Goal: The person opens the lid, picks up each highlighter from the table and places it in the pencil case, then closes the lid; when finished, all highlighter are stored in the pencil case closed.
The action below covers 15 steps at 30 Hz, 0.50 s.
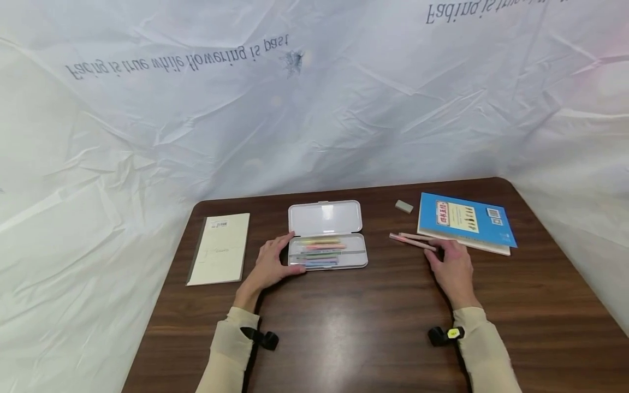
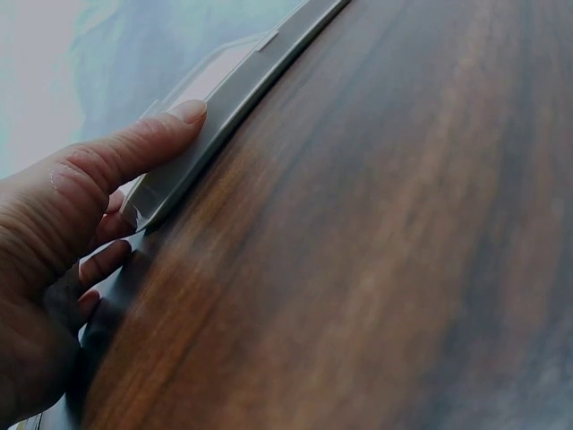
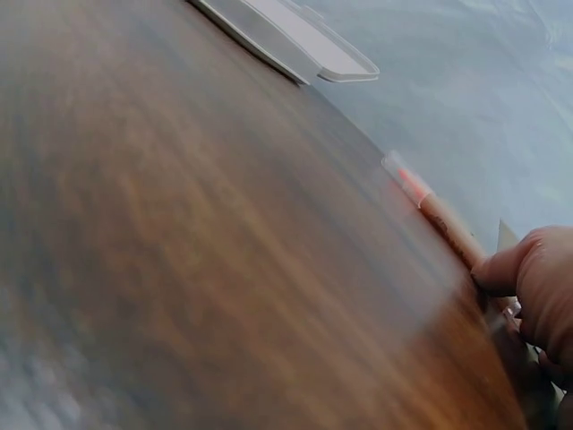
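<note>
An opened pencil case (image 1: 355,260) lies at the middle of the table with its lid (image 1: 325,218) folded back. Several coloured pens (image 1: 321,246) rest inside it. My left hand (image 1: 270,265) grips its left end, thumb along the front wall and index finger at the back corner; the left wrist view shows the thumb on the case wall (image 2: 224,112). To the right, my right hand (image 1: 451,267) pinches two slim pens, a pinkish one (image 1: 411,241) and a paler one (image 1: 413,236), near their right ends. In the right wrist view, one pen (image 3: 443,224) has a clear cap over an orange-red tip.
A cream notebook (image 1: 223,248) with a dark spine lies on the left. A grey eraser (image 1: 404,206) sits toward the back. Close beyond the right hand is a blue-covered book (image 1: 484,224). White sheeting (image 1: 314,120) hangs behind the dark wooden table (image 1: 373,322).
</note>
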{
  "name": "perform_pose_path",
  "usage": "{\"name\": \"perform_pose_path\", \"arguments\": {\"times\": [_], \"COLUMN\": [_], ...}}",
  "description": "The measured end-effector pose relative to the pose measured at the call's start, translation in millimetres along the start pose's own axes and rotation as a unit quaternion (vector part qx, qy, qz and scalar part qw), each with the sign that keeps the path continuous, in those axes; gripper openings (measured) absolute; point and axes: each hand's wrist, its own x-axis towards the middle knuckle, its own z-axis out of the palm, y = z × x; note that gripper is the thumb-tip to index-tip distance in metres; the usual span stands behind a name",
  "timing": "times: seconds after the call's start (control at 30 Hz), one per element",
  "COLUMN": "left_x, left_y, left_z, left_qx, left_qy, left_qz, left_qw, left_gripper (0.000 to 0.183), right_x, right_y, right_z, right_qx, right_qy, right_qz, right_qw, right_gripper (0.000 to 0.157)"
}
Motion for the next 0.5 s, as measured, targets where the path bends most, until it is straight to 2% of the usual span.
{"name": "perform_pose_path", "arguments": {"times": [0.3, 0.5], "left_x": [0.3, 1.5], "left_y": [-1.9, -1.8], "left_z": [-0.5, 0.4], "left_qx": [0.0, 0.008], "left_qy": [-0.002, -0.004], "left_qz": [0.0, 0.005], "left_qw": [1.0, 0.9999], "left_gripper": [0.106, 0.105], "right_x": [0.3, 0.6], "right_y": [-0.3, -0.3], "right_z": [5.2, 5.7], "right_qx": [-0.008, 0.0], "right_qy": [0.004, -0.004], "right_qz": [-0.037, -0.038], "right_qw": [0.999, 0.999], "right_gripper": [0.012, 0.01]}}
